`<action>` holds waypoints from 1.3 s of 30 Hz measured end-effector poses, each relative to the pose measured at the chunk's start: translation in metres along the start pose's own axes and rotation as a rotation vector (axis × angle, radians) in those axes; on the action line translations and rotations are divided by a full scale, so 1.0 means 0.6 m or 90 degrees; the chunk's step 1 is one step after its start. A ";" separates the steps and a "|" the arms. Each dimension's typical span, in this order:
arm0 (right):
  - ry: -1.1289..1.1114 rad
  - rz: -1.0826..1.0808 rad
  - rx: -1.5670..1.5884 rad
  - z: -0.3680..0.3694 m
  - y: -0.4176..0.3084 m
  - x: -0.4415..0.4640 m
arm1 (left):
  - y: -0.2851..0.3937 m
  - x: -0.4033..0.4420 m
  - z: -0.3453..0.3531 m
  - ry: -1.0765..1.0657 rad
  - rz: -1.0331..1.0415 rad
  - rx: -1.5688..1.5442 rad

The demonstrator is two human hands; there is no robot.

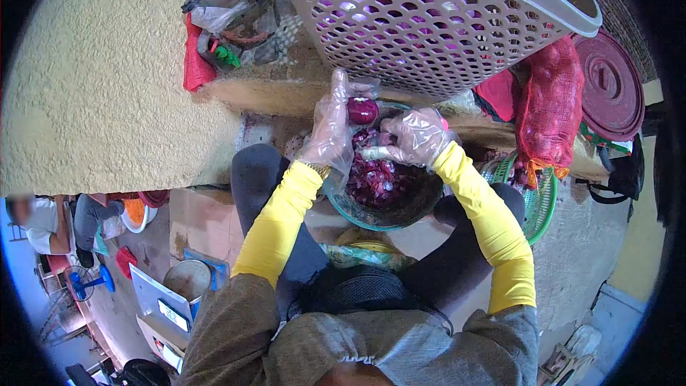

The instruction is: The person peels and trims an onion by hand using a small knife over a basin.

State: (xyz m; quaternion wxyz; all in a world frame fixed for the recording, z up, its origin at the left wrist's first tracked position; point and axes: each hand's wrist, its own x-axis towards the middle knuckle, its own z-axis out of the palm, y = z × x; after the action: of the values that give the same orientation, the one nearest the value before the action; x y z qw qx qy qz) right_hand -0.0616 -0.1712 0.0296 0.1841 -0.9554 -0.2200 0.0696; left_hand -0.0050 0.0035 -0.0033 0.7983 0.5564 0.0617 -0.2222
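Observation:
My left hand (329,125), in a clear plastic glove, holds a peeled red onion (363,111) over the left side of a basin (350,220) with a teal rim. My right hand (418,136), gloved the same way, is closed just to the right of the onion. A bit of pink (444,124) shows at its outer side, perhaps a handle; the rest is hidden by the fingers. Dark red onion skins and scraps (375,175) lie in the basin between my knees, below both hands.
A large perforated crate (429,28) with purple onions inside leans over the ledge ahead. To the right are a red mesh sack (550,107), a maroon lid (607,82) and a green basket (543,204). Another person (46,221) sits at far left, near a blue fan (89,282).

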 end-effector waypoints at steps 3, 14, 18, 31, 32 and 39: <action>0.139 0.065 0.002 0.015 0.002 0.002 | 0.006 -0.003 0.001 -0.032 -0.064 -0.048; 0.283 0.131 0.066 0.017 0.021 0.005 | 0.006 -0.006 0.006 -0.151 -0.160 -0.211; 0.274 0.129 0.087 0.019 0.021 0.006 | 0.011 -0.004 0.003 -0.147 -0.187 -0.164; 0.310 0.153 0.049 0.020 0.027 0.009 | 0.023 -0.018 0.017 -0.126 -0.231 -0.346; 0.304 0.183 0.014 0.022 0.028 0.009 | 0.022 -0.018 0.015 -0.144 -0.209 -0.370; 0.293 0.146 0.090 0.006 0.009 0.009 | -0.022 0.020 -0.014 -0.107 -0.132 -0.331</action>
State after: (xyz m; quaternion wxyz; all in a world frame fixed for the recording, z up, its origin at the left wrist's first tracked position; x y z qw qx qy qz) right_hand -0.0555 -0.1724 0.0237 0.2865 -0.9496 -0.0575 -0.1137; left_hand 0.0017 0.0038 -0.0218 0.8894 0.3035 0.1069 -0.3248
